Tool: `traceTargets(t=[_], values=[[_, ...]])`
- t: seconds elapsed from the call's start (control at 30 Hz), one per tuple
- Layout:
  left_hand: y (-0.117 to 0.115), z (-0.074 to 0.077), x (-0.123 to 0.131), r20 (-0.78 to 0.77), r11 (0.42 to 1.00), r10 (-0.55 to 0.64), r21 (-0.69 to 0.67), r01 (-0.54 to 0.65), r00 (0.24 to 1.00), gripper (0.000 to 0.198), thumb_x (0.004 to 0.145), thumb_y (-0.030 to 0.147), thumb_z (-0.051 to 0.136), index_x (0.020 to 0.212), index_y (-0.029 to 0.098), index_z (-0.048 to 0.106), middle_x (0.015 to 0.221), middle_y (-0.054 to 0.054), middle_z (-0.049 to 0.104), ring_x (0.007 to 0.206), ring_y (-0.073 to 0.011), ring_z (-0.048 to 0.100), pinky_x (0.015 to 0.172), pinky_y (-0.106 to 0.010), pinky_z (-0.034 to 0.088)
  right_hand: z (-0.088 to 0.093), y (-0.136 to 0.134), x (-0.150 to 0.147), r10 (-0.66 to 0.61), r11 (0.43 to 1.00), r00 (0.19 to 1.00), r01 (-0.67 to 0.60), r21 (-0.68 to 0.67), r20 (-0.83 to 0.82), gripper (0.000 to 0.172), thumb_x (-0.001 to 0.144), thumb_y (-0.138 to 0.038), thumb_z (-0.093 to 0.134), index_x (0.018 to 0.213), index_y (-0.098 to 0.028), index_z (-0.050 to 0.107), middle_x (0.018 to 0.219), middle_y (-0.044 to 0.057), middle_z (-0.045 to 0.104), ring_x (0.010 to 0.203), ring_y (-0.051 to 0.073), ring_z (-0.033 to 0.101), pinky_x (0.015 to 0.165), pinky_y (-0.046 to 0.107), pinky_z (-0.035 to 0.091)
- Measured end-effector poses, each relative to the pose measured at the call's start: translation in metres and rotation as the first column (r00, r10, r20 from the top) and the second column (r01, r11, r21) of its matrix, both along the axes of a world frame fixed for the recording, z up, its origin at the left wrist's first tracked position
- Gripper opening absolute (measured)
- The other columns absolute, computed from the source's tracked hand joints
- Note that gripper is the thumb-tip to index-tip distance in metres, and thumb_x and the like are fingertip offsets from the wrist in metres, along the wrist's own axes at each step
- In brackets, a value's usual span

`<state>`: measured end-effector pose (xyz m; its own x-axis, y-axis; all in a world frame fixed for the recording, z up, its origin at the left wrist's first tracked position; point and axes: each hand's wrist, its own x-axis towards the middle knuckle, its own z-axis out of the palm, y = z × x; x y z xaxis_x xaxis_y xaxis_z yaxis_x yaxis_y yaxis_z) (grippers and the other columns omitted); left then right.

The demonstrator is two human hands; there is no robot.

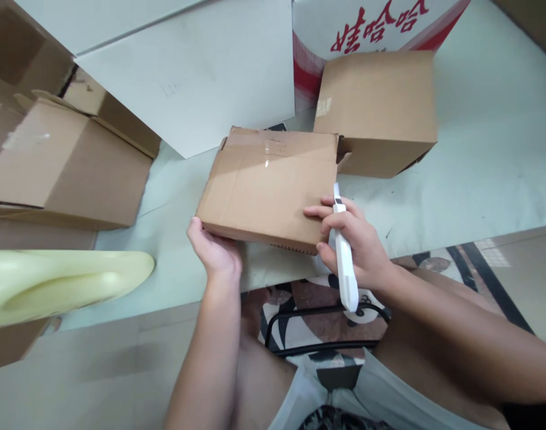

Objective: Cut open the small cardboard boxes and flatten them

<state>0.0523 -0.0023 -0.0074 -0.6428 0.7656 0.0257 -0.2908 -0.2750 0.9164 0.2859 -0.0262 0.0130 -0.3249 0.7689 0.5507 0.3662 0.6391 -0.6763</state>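
A brown cardboard box (273, 185) is held tilted above the pale green surface, with clear tape along its far edge. My left hand (217, 248) grips its near left corner, thumb on the edge and fingers underneath. My right hand (360, 239) is closed around a white utility knife (344, 257), whose blade end points away from me. Fingertips of that hand also touch the box's right side. Part of a flap sticks out at the box's far right corner.
Behind on the right sits another brown box (380, 98), before a white-and-red printed carton (376, 27). A large white box (201, 71) stands behind. Several cardboard boxes (67, 161) are at left, near a pale yellow-green plastic object (67, 283). The table cloth's edge (479, 236) runs in front.
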Motion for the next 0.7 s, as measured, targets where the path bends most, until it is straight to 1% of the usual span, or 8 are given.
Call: traceTargets(t=[0.13, 0.27, 0.5, 0.7], values=[[-0.0003, 0.0004, -0.0002, -0.014, 1.0, -0.001, 0.001, 0.001, 1.0, 0.042, 0.087, 0.053, 0.053, 0.101, 0.018, 0.071, 0.12, -0.01, 0.074, 0.127, -0.0274, 0.063, 0.107, -0.033, 0.048, 0.0012, 0.0, -0.0005, -0.002, 1.0, 1.0, 0.002, 0.006, 0.001, 0.028, 0.081, -0.012, 0.058, 0.1, -0.029, 0.046, 0.117, 0.007, 0.077, 0.121, 0.029, 0.07, 0.106, 0.062, 0.052], [0.0003, 0.0009, -0.0002, -0.018, 1.0, -0.003, -0.008, 0.003, 1.0, 0.043, 0.086, 0.054, 0.053, 0.101, 0.018, 0.07, 0.119, -0.01, 0.074, 0.126, -0.0274, 0.064, 0.106, -0.033, 0.049, 0.0026, 0.0002, 0.0003, -0.003, 1.0, 1.0, 0.003, 0.015, 0.014, 0.027, 0.082, -0.013, 0.058, 0.1, -0.029, 0.045, 0.118, 0.009, 0.077, 0.122, 0.03, 0.07, 0.105, 0.062, 0.053], [-0.0006, 0.0006, -0.0004, 0.018, 1.0, -0.002, -0.002, 0.002, 1.0, 0.04, 0.087, 0.052, 0.055, 0.1, 0.017, 0.07, 0.12, -0.011, 0.074, 0.123, -0.0269, 0.065, 0.102, -0.032, 0.051, 0.0028, 0.0003, 0.0001, -0.005, 1.0, 1.0, 0.004, 0.015, 0.022, 0.026, 0.083, -0.013, 0.058, 0.1, -0.029, 0.045, 0.117, 0.008, 0.078, 0.122, 0.029, 0.07, 0.105, 0.062, 0.053], [-0.0011, 0.0009, 0.0005, -0.003, 1.0, -0.005, -0.005, 0.005, 1.0, 0.042, 0.087, 0.053, 0.053, 0.102, 0.018, 0.07, 0.12, -0.01, 0.074, 0.125, -0.0272, 0.064, 0.105, -0.033, 0.049, 0.002, -0.0001, -0.0003, 0.002, 1.0, 1.0, -0.002, 0.01, 0.008, 0.027, 0.082, -0.012, 0.058, 0.1, -0.029, 0.045, 0.116, 0.008, 0.078, 0.121, 0.028, 0.07, 0.106, 0.061, 0.052]])
